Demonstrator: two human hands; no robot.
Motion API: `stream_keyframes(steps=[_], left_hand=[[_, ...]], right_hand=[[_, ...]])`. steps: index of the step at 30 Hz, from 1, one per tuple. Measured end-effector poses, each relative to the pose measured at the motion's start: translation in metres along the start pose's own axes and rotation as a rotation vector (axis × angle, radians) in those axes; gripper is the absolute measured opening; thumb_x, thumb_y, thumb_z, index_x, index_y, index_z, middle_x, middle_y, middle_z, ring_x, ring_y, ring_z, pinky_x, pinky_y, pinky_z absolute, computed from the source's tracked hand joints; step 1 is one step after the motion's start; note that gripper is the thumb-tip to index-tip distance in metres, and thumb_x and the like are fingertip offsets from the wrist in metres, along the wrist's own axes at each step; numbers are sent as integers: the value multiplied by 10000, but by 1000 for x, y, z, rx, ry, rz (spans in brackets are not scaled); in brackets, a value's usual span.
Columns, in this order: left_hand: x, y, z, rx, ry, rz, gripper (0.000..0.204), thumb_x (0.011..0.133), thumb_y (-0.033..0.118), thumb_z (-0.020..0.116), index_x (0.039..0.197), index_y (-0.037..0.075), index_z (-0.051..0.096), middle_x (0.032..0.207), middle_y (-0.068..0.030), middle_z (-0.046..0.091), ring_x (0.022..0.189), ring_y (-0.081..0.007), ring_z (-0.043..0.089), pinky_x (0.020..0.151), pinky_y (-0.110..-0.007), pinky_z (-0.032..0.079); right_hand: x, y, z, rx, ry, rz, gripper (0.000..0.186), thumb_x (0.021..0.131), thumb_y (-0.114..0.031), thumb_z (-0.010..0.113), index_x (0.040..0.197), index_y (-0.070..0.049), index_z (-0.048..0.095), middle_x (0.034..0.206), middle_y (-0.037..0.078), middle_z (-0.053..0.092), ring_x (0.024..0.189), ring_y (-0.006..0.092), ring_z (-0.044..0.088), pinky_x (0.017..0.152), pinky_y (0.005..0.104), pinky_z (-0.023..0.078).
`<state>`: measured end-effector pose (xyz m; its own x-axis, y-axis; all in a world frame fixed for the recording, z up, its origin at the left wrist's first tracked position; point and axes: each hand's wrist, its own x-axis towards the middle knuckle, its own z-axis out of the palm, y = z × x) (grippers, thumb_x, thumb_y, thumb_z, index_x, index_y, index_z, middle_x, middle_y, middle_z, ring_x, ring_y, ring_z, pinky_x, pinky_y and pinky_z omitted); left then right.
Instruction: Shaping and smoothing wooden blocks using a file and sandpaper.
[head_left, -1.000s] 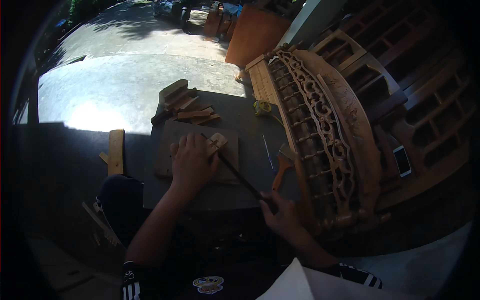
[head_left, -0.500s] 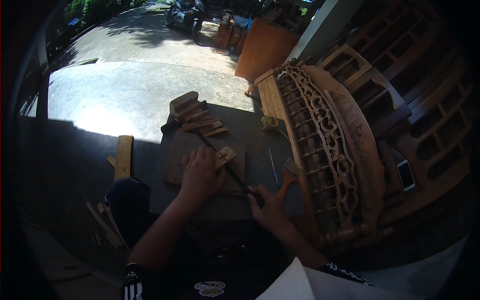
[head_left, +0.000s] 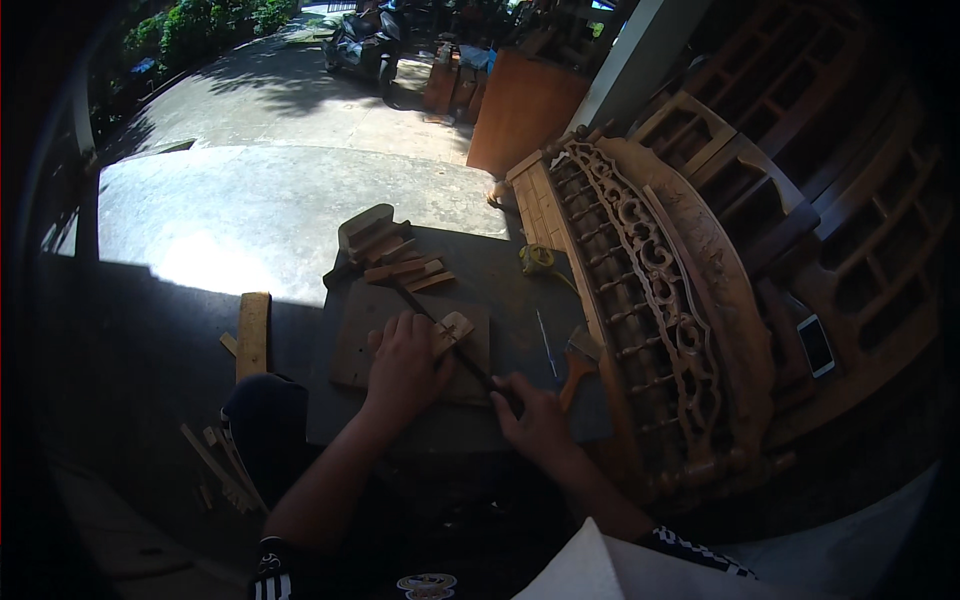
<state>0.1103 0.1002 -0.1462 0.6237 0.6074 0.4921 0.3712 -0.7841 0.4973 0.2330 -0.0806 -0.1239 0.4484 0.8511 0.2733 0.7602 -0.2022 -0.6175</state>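
My left hand (head_left: pixel 405 360) presses a small pale wooden block (head_left: pixel 458 326) onto a flat wooden board (head_left: pixel 355 335), its fingers closed over the block. A dark cross-shaped cut shows on the block. My right hand (head_left: pixel 535 418) grips the near end of a long, thin, dark file (head_left: pixel 474 366). The file lies slantwise across the block, and its far end reaches toward a stack of wood offcuts (head_left: pixel 408 271). The board rests on a dark work table (head_left: pixel 475 425). Part of the block is hidden under my left fingers.
On the table's right side are a yellow tape measure (head_left: pixel 537 260), a thin pen-like tool (head_left: pixel 546 338) and an orange-handled brush (head_left: pixel 574 378). A carved wooden panel (head_left: pixel 650 270) stands close at the right, with a phone (head_left: pixel 815 346) beyond it. Wood strips (head_left: pixel 253 335) lie left.
The whole view has shifted, so the scene sits slightly lower. My right hand and the file have moved a little forward and left across the block. My left hand keeps its hold.
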Motion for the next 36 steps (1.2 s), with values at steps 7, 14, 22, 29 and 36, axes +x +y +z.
stream_keyframes(steps=[7,14,22,29,36], left_hand=[[8,-1,-5,-17,13,1,396,819,252,728,1097,30,555,1079,-186,566,1066,-400,565,867,-533,407],[-1,-4,-7,-23,-21,20,379,815,244,731,1082,38,558,1079,-184,570,1071,-397,568,877,-537,397],[1,7,-11,28,-44,-69,393,825,260,728,1101,35,564,1106,-201,565,1089,-404,568,901,-541,402],[8,2,-9,-13,-53,7,404,823,249,728,1121,29,564,1104,-199,569,1096,-404,570,908,-537,398],[4,5,-4,7,-30,-25,406,810,246,734,1111,32,566,1082,-179,572,1059,-392,573,893,-536,395]], right_hand=[[-76,-12,-59,-27,-40,184,218,949,-109,701,1140,-16,651,958,216,743,932,398,734,737,440,599],[-16,-6,-9,61,11,39,205,947,-104,703,1126,-20,651,969,220,743,980,388,727,768,439,597],[-43,-11,-33,29,-36,111,187,946,-99,703,1107,-18,654,960,214,746,978,381,732,749,421,596],[-57,-11,-44,32,11,126,176,948,-99,700,1095,-15,649,983,218,744,952,378,739,745,411,595],[-1,-2,-6,32,-55,73,203,942,-110,703,1121,-31,647,962,217,742,941,388,731,739,419,593]])
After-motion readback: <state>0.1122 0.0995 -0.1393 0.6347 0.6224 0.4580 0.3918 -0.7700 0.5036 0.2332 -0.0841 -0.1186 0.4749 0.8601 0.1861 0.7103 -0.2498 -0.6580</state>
